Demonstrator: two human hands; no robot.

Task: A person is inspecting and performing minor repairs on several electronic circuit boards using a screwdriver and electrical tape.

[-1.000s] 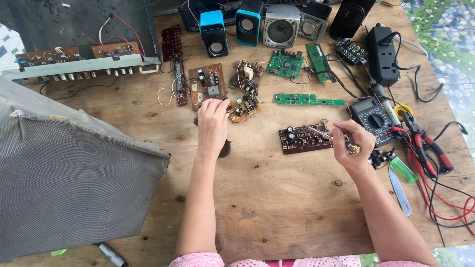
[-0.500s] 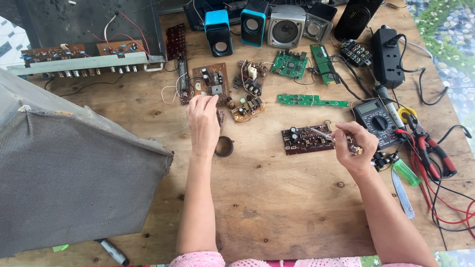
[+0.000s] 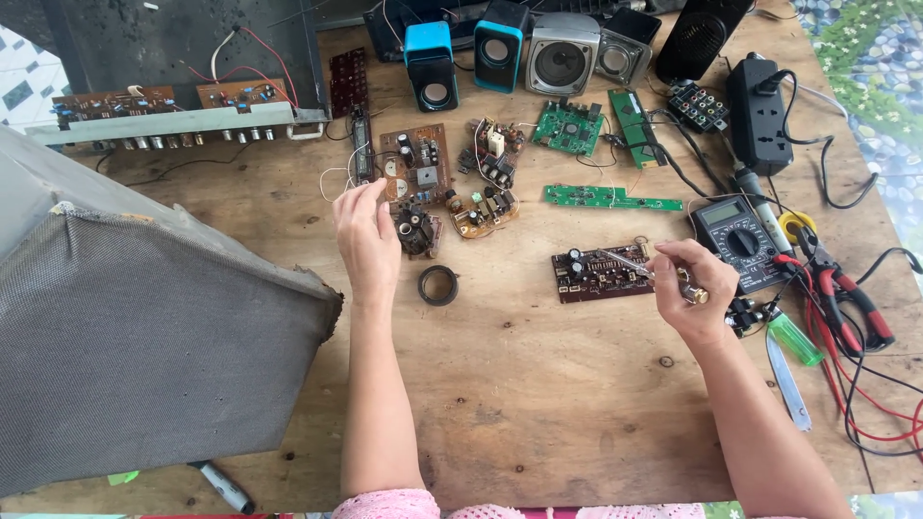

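My left hand (image 3: pixel 366 236) hovers over the wooden table (image 3: pixel 538 404), fingers pinched near a thin white wire beside a brown circuit board (image 3: pixel 415 165) with several components. Whether the fingers grip the wire is unclear. A black ring (image 3: pixel 438 285) lies just right of that hand, uncovered. My right hand (image 3: pixel 694 286) holds a thin metal tool (image 3: pixel 630 263) like a pen, its tip resting on a dark red circuit board (image 3: pixel 598 274).
A grey speaker cabinet (image 3: pixel 144 356) fills the left. Small speakers (image 3: pixel 562 50), green boards (image 3: pixel 611 198), a multimeter (image 3: pixel 735 238), power strip (image 3: pixel 758 113), red-handled pliers (image 3: pixel 846 293) and tangled red leads crowd the back and right. A long amplifier board (image 3: pixel 163 120) lies at back left.
My left hand slid up and left off the black ring, which now lies exposed, toward the brown board. The right hand stays on the dark red board with its tool.
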